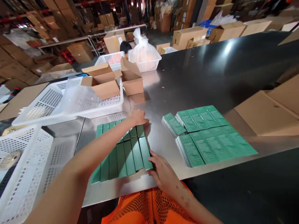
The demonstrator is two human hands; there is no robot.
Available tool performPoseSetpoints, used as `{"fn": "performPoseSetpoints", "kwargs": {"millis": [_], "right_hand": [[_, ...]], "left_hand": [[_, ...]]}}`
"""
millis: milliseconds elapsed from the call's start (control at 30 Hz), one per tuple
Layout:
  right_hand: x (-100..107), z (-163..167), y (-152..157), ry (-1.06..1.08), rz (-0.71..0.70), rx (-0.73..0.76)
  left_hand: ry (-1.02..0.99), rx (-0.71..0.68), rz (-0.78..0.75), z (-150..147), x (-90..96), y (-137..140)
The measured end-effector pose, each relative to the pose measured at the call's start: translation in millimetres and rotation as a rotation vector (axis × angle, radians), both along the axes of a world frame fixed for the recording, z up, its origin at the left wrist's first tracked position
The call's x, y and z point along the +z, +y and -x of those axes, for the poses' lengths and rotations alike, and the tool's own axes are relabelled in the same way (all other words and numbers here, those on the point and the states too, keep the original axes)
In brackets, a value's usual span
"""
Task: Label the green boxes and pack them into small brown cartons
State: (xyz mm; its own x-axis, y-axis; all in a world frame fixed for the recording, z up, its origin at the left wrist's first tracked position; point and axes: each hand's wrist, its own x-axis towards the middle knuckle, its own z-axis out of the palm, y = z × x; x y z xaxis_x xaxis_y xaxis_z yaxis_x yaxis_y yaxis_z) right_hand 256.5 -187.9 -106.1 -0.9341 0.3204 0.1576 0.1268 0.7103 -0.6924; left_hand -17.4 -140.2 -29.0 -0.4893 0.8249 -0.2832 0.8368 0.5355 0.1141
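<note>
On the metal table, slim green boxes (128, 155) lie in two rows, packed side by side. At the far right end of this block, my left hand (138, 117) is bent over the boxes, its fingers curled and partly hidden. My right hand (162, 171) grips the near right green box (145, 154) by its side and lower end, fingers bent against it. To the right lies a second group of green boxes (212, 141), also in two rows with their broad faces up. One green box (174, 123) sits askew at that group's left corner.
White perforated baskets (99, 112) stand at the left and back. Open cardboard boxes (133, 86) are behind my left hand, and a large carton (268, 109) is at the right. A person's head (126, 47) shows beyond a basket with a plastic bag (144, 49).
</note>
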Motion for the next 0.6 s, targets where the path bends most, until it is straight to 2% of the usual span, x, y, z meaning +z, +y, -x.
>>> {"fn": "performPoseSetpoints", "kwargs": {"millis": [167, 467, 600], "right_hand": [[-1.6, 6.2, 4.5, -0.021, 0.141, 0.018], [1.3, 9.7, 6.5, -0.015, 0.089, 0.079], [-3.5, 13.2, -3.8, -0.016, 0.044, -0.007]], "left_hand": [[0.004, 0.024, 0.032, 7.6, -7.2, -18.8], [0.059, 0.138, -0.005, 4.5, -7.9, -23.2], [0.071, 0.137, -0.004, 3.3, -10.0, -22.4]]}}
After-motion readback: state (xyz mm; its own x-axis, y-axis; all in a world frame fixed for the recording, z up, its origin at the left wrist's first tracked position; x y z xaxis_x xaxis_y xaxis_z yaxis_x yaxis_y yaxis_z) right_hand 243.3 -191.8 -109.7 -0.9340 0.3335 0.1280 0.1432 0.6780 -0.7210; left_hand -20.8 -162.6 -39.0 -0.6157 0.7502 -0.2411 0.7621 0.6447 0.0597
